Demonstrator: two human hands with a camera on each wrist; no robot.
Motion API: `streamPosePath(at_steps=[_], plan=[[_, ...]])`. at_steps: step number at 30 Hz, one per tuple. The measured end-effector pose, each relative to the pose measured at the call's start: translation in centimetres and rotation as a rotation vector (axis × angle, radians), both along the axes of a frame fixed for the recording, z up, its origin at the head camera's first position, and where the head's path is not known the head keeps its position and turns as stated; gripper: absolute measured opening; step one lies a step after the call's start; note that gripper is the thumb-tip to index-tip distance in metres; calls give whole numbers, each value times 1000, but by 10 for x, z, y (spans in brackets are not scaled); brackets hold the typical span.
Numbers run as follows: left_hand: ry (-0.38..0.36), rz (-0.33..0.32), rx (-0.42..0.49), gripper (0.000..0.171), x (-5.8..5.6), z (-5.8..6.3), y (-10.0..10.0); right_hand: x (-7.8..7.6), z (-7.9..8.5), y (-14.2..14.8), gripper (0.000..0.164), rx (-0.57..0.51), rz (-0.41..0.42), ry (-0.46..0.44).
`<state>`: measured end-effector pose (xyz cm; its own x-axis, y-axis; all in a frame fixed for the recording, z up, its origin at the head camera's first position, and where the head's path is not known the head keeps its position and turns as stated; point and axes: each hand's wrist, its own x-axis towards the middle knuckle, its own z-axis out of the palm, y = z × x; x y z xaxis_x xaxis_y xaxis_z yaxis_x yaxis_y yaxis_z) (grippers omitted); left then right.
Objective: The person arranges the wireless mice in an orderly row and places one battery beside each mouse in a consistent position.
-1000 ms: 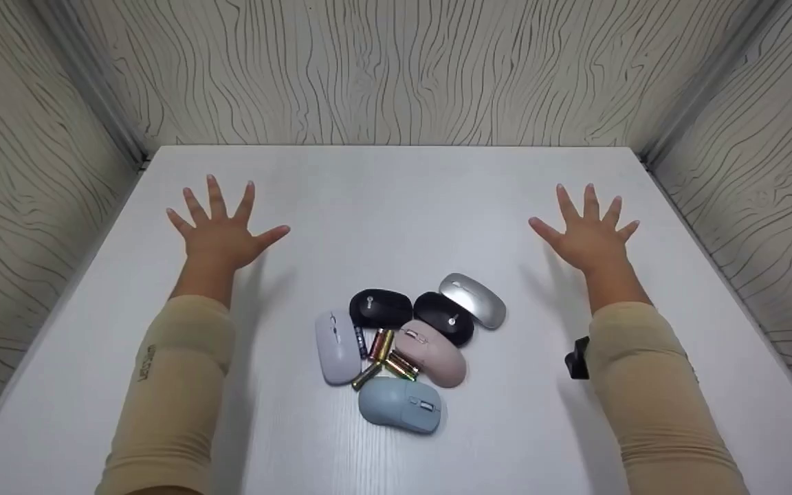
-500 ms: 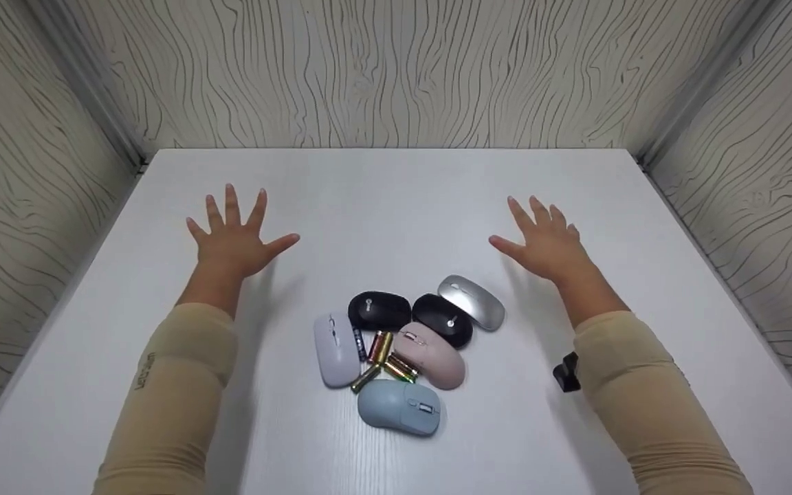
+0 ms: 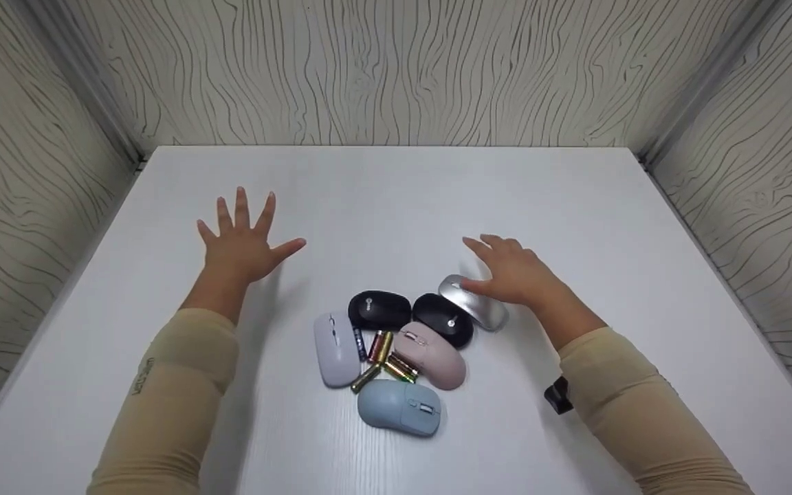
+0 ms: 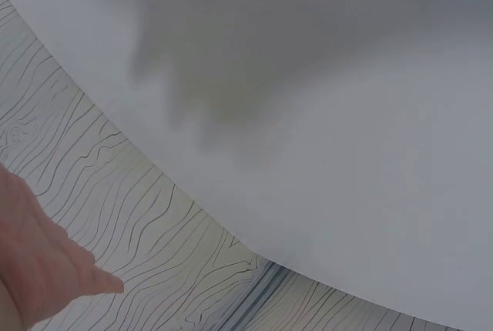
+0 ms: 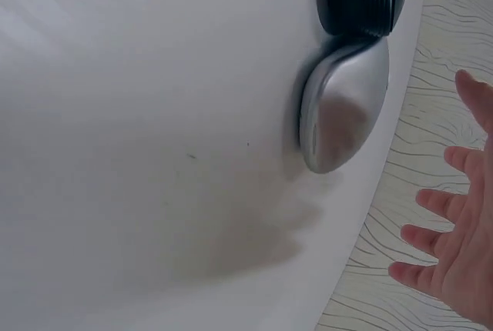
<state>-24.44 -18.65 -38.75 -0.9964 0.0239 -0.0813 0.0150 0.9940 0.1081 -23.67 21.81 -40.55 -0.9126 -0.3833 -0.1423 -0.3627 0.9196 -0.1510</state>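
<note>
My right hand (image 3: 516, 271) hovers over the silver mouse (image 3: 478, 302), fingers slightly bent and holding nothing. In the right wrist view the same mouse (image 5: 347, 108) lies apart from the spread fingers (image 5: 439, 204). My left hand (image 3: 238, 251) is held over the left side of the table, fingers spread, with nothing in it. Beside the silver mouse lie a black mouse (image 3: 443, 320) and a pink mouse (image 3: 430, 355). Another black mouse (image 3: 380, 310), a lilac mouse (image 3: 337, 349) and a blue mouse (image 3: 399, 408) complete a ring around several batteries (image 3: 381, 347).
The white table (image 3: 368, 206) is bordered by wood-grain panels (image 3: 396, 69) at the back and sides. A black object (image 3: 558, 396) shows at the right forearm, beside the sleeve (image 3: 630, 399).
My right hand has moved left and toward me, from the right side of the table to above the silver mouse. My left hand has shifted slightly right. The mice and batteries stay put.
</note>
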Motion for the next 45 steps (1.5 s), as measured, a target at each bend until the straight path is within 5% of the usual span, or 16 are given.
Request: streamPosePath(at_steps=[20,34,45], plan=[[18,-53,87,92,-1,-9,24,9,-21,-12,56,46,62,-37],[-12,-93,340,85,7,-6,74,5,-22,-13,46,-16,51,-77],[-95,-117,428,84,19,-11,90,10,-22,-11,72,-87,42,-153]])
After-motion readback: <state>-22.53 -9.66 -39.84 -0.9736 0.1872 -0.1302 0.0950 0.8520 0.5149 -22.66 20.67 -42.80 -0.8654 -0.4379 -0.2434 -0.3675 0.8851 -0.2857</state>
